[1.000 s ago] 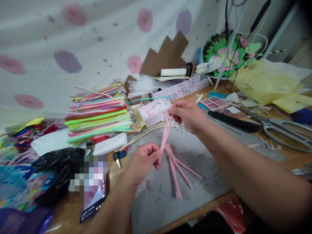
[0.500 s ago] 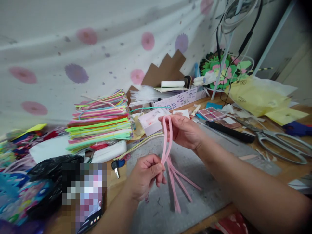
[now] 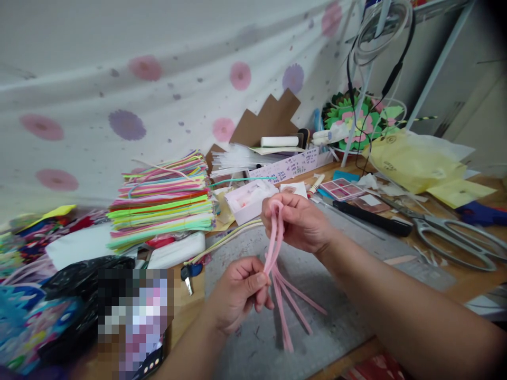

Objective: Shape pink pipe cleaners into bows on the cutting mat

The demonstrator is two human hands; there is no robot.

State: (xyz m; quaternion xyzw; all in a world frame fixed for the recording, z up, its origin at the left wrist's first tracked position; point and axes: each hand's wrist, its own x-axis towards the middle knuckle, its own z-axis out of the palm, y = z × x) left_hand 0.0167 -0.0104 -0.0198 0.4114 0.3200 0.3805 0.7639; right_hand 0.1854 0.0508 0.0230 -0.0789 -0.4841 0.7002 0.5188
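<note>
Several pink pipe cleaners (image 3: 272, 254), bent over into a long loop, hang between my two hands. My left hand (image 3: 246, 287) pinches them between thumb and fingers where the loop narrows. Below that pinch, the loose ends fan out down and to the right. My right hand (image 3: 298, 220) is closed around the top of the loop, its fingertips at the bend. Both hands are above a grey cutting mat (image 3: 336, 316). Part of the loop's far side is hidden behind my right fingers.
Bundled coloured pipe cleaners (image 3: 162, 206) are stacked at the back left. Large scissors (image 3: 455, 237) and a black-handled tool (image 3: 368, 217) lie on the right. A key (image 3: 187, 279), a phone (image 3: 152, 364) and a black plastic bag (image 3: 83, 279) are on the left. A small white box (image 3: 250, 203) stands behind my hands.
My right hand has come slightly lower, and its fingers now wrap more around the top of the loop. My left hand keeps its pinch, a little lower in view.
</note>
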